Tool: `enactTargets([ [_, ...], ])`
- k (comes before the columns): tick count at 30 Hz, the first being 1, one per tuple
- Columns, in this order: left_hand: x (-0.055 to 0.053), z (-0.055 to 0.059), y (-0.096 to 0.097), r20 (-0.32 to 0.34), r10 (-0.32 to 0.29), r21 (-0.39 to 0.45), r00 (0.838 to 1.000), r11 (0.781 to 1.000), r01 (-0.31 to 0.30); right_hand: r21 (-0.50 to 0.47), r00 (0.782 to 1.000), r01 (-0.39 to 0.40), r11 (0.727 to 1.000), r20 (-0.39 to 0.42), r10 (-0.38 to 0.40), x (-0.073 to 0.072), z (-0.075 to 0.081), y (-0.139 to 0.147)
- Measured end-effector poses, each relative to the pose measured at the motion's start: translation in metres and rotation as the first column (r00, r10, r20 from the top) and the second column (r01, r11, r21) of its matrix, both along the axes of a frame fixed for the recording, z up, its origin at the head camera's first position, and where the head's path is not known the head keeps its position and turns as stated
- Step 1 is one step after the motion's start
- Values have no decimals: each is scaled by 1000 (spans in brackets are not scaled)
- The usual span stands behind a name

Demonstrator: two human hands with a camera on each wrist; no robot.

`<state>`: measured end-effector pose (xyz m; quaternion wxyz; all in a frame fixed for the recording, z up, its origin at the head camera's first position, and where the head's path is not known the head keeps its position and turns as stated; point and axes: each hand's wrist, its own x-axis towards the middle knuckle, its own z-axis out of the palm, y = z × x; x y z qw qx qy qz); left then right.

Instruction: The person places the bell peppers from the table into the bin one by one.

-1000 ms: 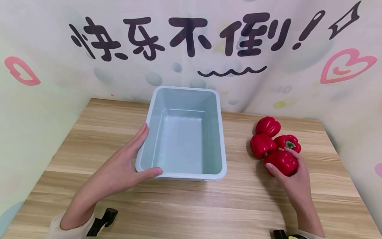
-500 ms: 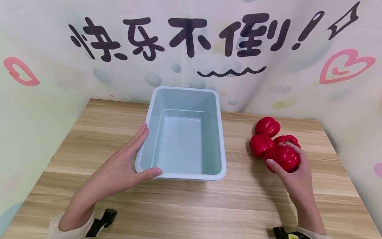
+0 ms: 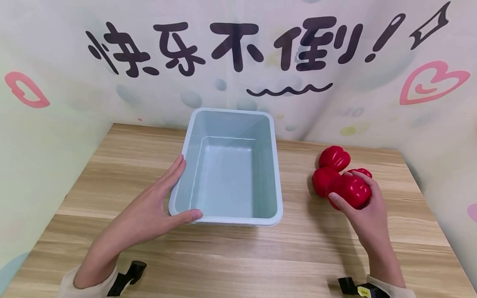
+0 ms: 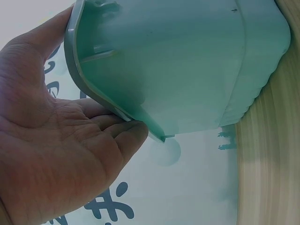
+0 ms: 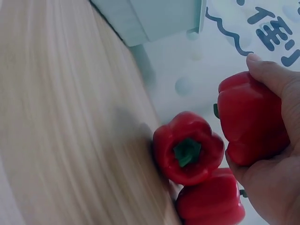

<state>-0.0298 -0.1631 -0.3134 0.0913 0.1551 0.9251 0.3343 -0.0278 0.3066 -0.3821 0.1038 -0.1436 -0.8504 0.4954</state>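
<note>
My right hand grips a glossy red bell pepper, thumb on one side and fingers over the other. In the right wrist view this bell pepper is raised off the tabletop, its green stem pointing away from the palm. Close behind it lie several more red bell peppers, partly hidden by the held one in the head view. My left hand rests against the near left corner of a pale blue plastic basin, fingers extended along the outer side and thumb on the front rim. Nothing lies inside the basin.
A wooden table carries everything. Behind it hangs a pale printed cloth with large black characters, close to the basin's far end. Black wrist mounts sit at both cuffs.
My right hand has lifted the bell pepper from the table and shifted it slightly away from me, covering more of the pepper behind. The left hand and basin have stayed in place.
</note>
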Motion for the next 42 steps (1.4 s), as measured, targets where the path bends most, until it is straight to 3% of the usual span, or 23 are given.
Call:
enactTargets([
  [20, 0, 1, 0, 2, 3, -9, 1000, 1000, -3, 17, 999, -40, 999, 8, 40, -12, 13, -20],
  [42, 0, -1, 0, 7, 5, 6, 1000, 1000, -5, 28, 983, -173, 985, -54, 174, -24, 24, -45],
])
